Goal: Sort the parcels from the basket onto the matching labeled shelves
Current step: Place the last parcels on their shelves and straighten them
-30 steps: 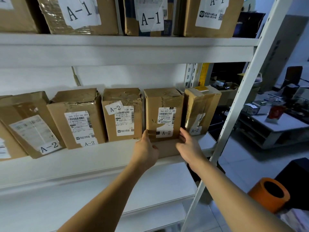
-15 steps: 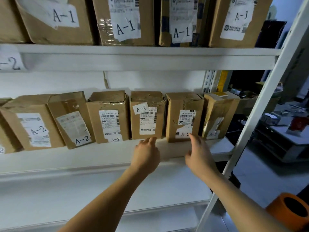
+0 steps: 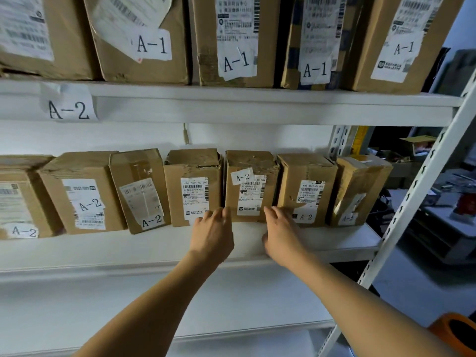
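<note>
Reaching over the white A-2 shelf (image 3: pixel 154 251), both hands flank one upright cardboard parcel (image 3: pixel 251 186) tagged A-2 in the row of boxes. The left hand (image 3: pixel 212 237) lays nearly straight fingertips at its lower left corner, the right hand (image 3: pixel 282 235) likewise at the lower right (neither grips it). A-1 boxes (image 3: pixel 231 42) stand on the shelf above.

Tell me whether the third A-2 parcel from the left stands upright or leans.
Leaning. The third parcel tilts, its top toward the left neighbour, while the parcel on its right stands straight on the shelf.
</note>
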